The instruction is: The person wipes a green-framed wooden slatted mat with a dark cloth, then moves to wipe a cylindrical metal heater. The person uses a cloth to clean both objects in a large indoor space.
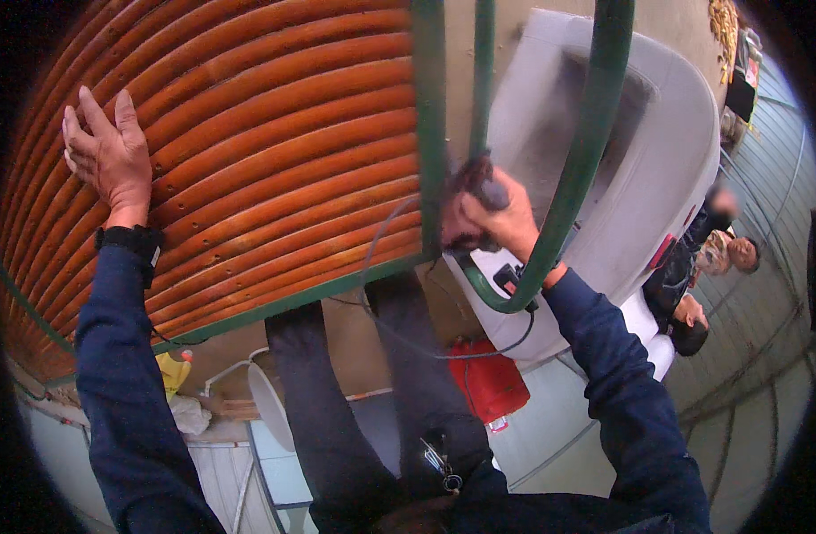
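My left hand lies with fingers spread on a panel of glossy orange-brown slats, near its left side. My right hand is closed around a dark corded power tool, blurred by motion, so its exact kind is unclear. The tool is at the panel's green metal frame; whether it touches is hidden by the blur. A grey cord loops below the tool and passes in front of my legs. A curved green tube crosses in front of my right wrist.
A large pale, rounded piece like a padded seat stands behind the green tube. A red bag lies beside my legs. Several people are at the far right. A yellow container and a white round object sit lower left.
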`<act>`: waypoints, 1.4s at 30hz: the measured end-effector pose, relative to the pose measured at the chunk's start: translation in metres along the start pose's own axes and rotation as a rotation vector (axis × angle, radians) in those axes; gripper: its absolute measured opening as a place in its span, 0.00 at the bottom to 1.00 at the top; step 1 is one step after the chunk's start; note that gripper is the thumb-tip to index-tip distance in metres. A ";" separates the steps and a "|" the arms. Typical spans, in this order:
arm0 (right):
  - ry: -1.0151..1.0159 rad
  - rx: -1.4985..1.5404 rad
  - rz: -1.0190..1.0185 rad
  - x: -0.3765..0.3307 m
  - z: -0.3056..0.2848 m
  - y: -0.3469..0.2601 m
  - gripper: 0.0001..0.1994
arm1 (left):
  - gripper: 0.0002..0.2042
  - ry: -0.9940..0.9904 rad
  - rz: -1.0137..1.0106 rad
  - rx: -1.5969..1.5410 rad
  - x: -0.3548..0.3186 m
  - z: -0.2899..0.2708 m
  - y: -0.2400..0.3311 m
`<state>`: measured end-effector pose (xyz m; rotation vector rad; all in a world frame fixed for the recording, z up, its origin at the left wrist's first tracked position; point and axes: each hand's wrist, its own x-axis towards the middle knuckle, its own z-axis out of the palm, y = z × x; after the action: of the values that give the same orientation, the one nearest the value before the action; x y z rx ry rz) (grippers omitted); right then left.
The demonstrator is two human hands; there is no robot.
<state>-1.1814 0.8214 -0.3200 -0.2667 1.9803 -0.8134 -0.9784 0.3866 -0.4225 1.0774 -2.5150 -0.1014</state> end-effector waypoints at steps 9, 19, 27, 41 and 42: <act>-0.336 0.067 0.199 -0.025 -0.008 0.040 0.15 | 0.33 0.022 0.003 -0.022 0.000 0.001 -0.002; -0.385 0.026 0.182 -0.025 -0.012 0.038 0.14 | 0.33 -0.001 -0.002 -0.006 -0.001 -0.001 -0.003; -0.191 -0.072 0.108 0.014 -0.016 -0.008 0.14 | 0.33 -0.007 0.005 -0.015 0.000 -0.002 0.000; -0.073 -0.001 -0.012 0.040 -0.017 -0.028 0.16 | 0.32 0.020 0.019 -0.001 0.002 0.000 -0.003; -0.126 0.000 0.038 0.024 -0.011 -0.019 0.17 | 0.32 0.011 0.020 0.012 0.000 -0.003 -0.003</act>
<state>-1.2061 0.8005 -0.3205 -0.2733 1.8618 -0.7542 -0.9759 0.3849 -0.4207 1.0542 -2.5187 -0.0744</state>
